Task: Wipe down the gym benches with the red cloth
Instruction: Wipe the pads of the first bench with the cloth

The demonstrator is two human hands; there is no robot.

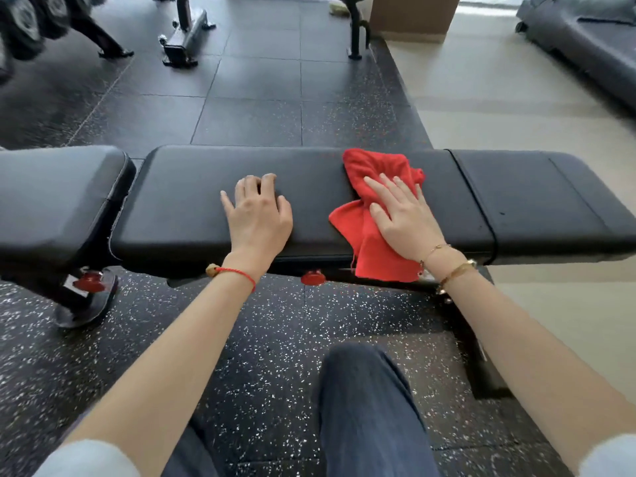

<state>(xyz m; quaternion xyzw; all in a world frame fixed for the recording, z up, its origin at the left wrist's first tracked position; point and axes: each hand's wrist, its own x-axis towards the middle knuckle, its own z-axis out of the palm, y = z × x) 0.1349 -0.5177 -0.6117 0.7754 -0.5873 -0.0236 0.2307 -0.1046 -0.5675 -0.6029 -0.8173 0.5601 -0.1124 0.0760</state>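
While flat-palmed, red cloth [375,215] mid-bench [213,208].

The right hand [406,218] covers the middle of the red cloth [375,208]. The seat pad [58,197] is cut off at the left edge. The dumbbell rack [27,22], top left, is blurred.

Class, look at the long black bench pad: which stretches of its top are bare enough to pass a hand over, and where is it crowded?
Bare: the stretch between the pad's left end and the left hand, and the section right of the red cloth up to the seam. A narrow strip lies between the hands. Crowded: the middle of the bench pad, where the right hand presses the cloth flat.
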